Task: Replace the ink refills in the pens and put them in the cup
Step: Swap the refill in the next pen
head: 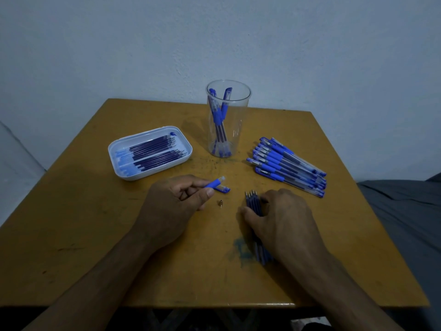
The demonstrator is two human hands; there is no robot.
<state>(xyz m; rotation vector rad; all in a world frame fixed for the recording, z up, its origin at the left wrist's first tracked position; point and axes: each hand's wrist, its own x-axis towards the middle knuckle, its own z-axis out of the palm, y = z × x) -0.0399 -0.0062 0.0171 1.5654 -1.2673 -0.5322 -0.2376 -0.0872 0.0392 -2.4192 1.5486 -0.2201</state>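
Observation:
My left hand (175, 206) grips a blue pen barrel (215, 182) whose open end points right and away. A pen cap (223, 188) lies just beneath it, and a small metal tip (220, 203) lies on the table between my hands. My right hand (279, 218) rests over a small bunch of used refills (253, 203), fingers curled round them. The clear plastic cup (236, 139) stands at the back middle with three pens (218, 120) inside. A white tray (114, 151) at the left holds several new refills (152, 152).
A pile of several blue pens (288, 163) lies right of the cup. The yellow-brown table (95, 235) has an ink stain (241, 249) near my right wrist. A grey cloth surface (405, 211) borders the table on the right.

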